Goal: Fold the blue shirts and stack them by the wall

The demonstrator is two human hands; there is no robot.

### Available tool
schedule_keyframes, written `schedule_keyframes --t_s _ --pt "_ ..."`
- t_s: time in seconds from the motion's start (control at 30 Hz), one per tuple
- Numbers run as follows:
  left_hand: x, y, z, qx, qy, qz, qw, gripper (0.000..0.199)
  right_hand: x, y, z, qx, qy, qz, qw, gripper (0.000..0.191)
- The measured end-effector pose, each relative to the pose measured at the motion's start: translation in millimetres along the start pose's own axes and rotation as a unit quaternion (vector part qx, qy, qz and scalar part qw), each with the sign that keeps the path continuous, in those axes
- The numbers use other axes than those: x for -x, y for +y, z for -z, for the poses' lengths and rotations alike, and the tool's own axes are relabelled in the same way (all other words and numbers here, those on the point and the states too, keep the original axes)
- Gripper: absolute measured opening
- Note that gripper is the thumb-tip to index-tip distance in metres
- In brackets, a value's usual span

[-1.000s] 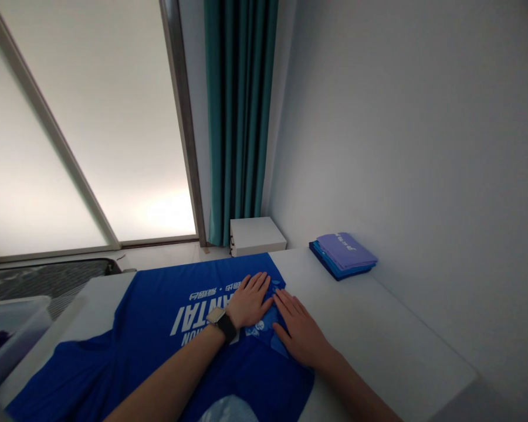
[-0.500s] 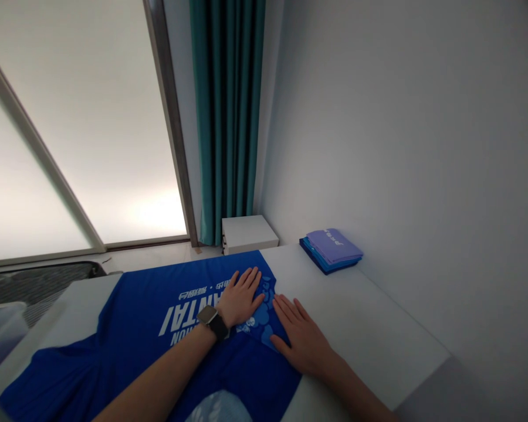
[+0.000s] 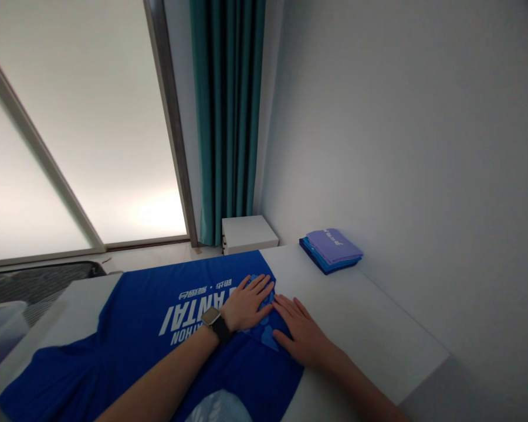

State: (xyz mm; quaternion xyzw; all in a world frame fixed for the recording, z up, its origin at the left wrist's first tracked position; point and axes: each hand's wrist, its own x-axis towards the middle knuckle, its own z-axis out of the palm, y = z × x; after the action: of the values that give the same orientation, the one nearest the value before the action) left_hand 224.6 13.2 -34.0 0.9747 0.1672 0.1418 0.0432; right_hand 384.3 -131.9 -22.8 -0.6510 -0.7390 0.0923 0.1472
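A blue T-shirt point(image 3: 145, 316) with white lettering lies spread over the white table point(image 3: 361, 328), its near part running out of view at the bottom. My left hand point(image 3: 249, 302), with a dark watch point(image 3: 215, 322) on the wrist, rests flat on the shirt's printed area, fingers stretched toward its right edge. Beside it, my right hand point(image 3: 305, 334) lies palm down along that right edge, partly on the fabric, fingers extended. The two hands are close together, and the left one covers part of the print.
A stack of folded clothes point(image 3: 332, 249), purple on top of blue, sits at the table's back by the wall. A small white cabinet point(image 3: 250, 233) stands beyond the table, below a green curtain point(image 3: 229, 117). At the left is a translucent plastic bin point(image 3: 2, 334).
My left hand has slid a little to the right across the shirt, uncovering more lettering. My right hand has barely shifted.
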Motion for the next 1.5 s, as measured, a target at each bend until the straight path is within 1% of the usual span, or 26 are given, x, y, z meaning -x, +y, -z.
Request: schedule_keyframes --t_s 0.07,0.1,0.17,0.27,0.33,0.47,0.63,0.8,0.9,1.03,1.17,1.37,1.5 --pt "0.4 -0.5 -0.2 0.000 0.002 -0.005 1.000 0.053 -10.6 10.1 3.6 -0.047 0.030 -0.011 0.998 0.039" --pt "0.5 -0.7 -0.3 0.000 0.000 -0.007 1.000 0.053 -17.6 15.6 5.4 -0.071 0.047 -0.013 0.996 0.034" --pt "0.5 -0.9 -0.2 -0.002 -0.003 -0.010 1.000 0.054 -34.3 25.9 8.4 -0.095 0.083 -0.019 0.992 0.031" --pt "0.0 -1.0 0.6 -0.002 -0.003 -0.012 1.000 0.054 -61.1 36.0 10.1 -0.080 0.125 -0.036 0.988 0.027" --pt "-0.4 -1.1 1.3 -0.001 -0.005 -0.013 1.000 0.054 -76.6 39.2 10.0 -0.073 0.123 -0.055 0.988 0.025" --pt "-0.4 -1.4 2.1 0.002 -0.012 -0.015 1.000 0.053 -95.1 43.9 10.2 -0.085 0.079 -0.093 0.989 0.017" --pt "0.0 -1.3 2.7 0.004 -0.009 -0.015 1.000 0.052 -100.0 48.5 11.0 -0.099 0.047 -0.101 0.989 0.011" --pt "0.1 -0.7 2.8 0.003 -0.013 -0.014 1.000 0.052 -101.9 47.9 9.1 -0.075 0.052 -0.124 0.988 0.014" --pt "-0.2 -1.2 1.4 -0.004 -0.016 -0.019 1.000 0.053 -102.7 48.9 8.4 -0.067 0.049 -0.125 0.989 0.013" --pt "-1.1 -2.6 1.0 -0.011 -0.029 -0.020 0.999 0.060 -102.5 50.4 7.6 -0.062 0.044 -0.123 0.989 0.010" --pt "-1.5 -3.3 6.0 -0.024 -0.035 -0.008 0.999 0.064 -102.7 48.0 5.7 -0.045 0.052 -0.138 0.988 0.009" --pt "-1.0 -1.5 11.4 -0.040 -0.058 0.008 0.997 0.069 -101.6 41.3 4.7 -0.013 0.065 -0.157 0.985 0.009" --pt "-1.2 -0.9 10.8 -0.046 -0.052 0.020 0.997 0.071 -99.5 36.0 3.4 0.011 0.080 -0.168 0.983 0.013"
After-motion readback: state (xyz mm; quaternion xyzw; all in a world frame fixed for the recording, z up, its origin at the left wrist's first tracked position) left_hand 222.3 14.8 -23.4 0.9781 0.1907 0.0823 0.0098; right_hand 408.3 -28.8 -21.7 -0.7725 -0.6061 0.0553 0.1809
